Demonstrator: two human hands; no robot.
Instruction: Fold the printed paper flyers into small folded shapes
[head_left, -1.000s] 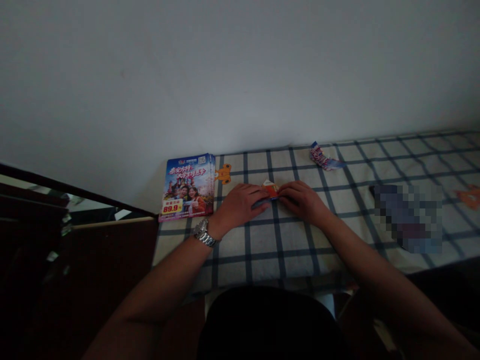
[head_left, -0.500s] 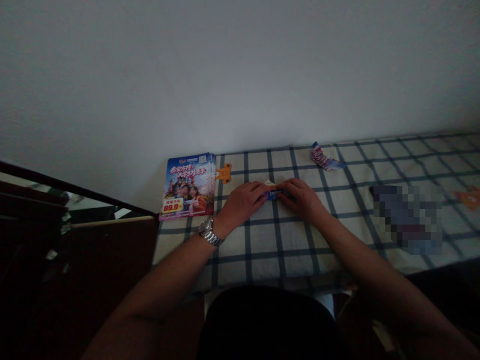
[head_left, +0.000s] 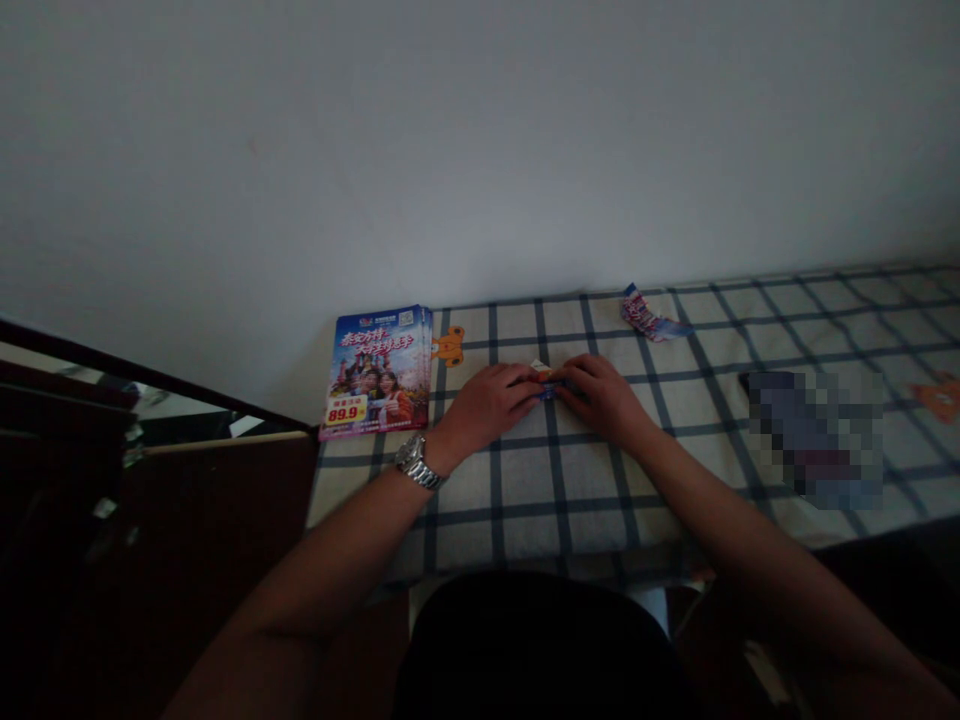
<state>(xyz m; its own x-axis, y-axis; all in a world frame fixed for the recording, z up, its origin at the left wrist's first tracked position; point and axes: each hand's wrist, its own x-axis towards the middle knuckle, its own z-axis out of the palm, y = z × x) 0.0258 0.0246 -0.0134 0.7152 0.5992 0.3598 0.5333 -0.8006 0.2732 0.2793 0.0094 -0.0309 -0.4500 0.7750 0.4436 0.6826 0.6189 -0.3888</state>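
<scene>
My left hand point(head_left: 487, 403) and my right hand point(head_left: 602, 396) meet over a small folded piece of printed paper point(head_left: 543, 379) on the checked cloth point(head_left: 570, 480). Fingertips of both hands pinch and press it against the cloth. Only a small white, red and blue part of the paper shows between the fingers. A metal watch point(head_left: 417, 464) sits on my left wrist.
A stack of colourful flyers point(head_left: 377, 371) lies at the cloth's left edge by the wall. Another folded paper piece point(head_left: 646, 314) rests farther back. An orange print point(head_left: 449, 346) marks the cloth. A blurred dark object point(head_left: 816, 433) lies at the right. Dark furniture point(head_left: 150, 540) stands at the left.
Both hands have drawn closer together over the folded paper, and less of it shows between the fingers than a second ago.
</scene>
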